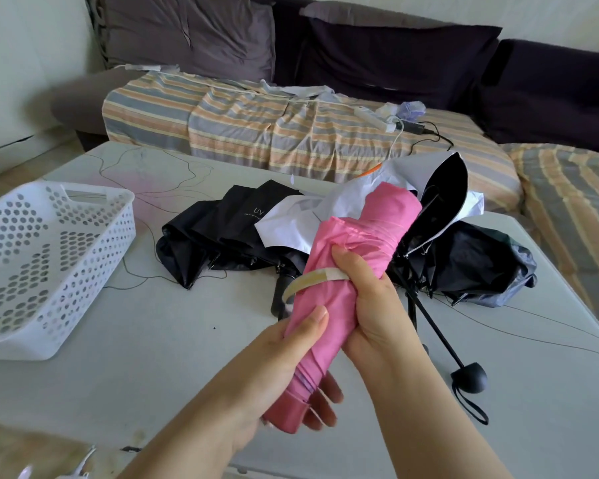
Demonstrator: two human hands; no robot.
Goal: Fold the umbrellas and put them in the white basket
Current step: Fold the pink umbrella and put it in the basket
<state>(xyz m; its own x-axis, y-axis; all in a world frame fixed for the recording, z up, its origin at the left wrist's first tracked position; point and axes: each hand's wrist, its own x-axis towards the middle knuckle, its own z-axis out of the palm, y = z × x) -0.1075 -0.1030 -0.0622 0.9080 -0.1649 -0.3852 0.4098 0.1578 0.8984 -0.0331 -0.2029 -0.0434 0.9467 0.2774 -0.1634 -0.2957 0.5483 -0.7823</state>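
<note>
I hold a rolled pink umbrella (355, 257) upright-tilted above the table. My left hand (291, 368) grips its lower end near the dark pink handle, thumb on the fabric. Around the middle my right hand (370, 299) grips it and pinches its cream closing strap (312, 280). Behind it lie a loosely collapsed black umbrella (229, 233), a white one with black lining (443, 188), and a dark one (478, 267) with its black shaft and knob handle (469, 376) sticking out. The white perforated basket (49, 257) stands at the left with nothing in it.
All this sits on a pale grey table (153, 340) marked with thin dark lines. Beyond the table is a sofa with a striped cover (256, 122), dark cushions, and a power strip with cables (388, 122). A striped cushion (574, 202) lies at the right.
</note>
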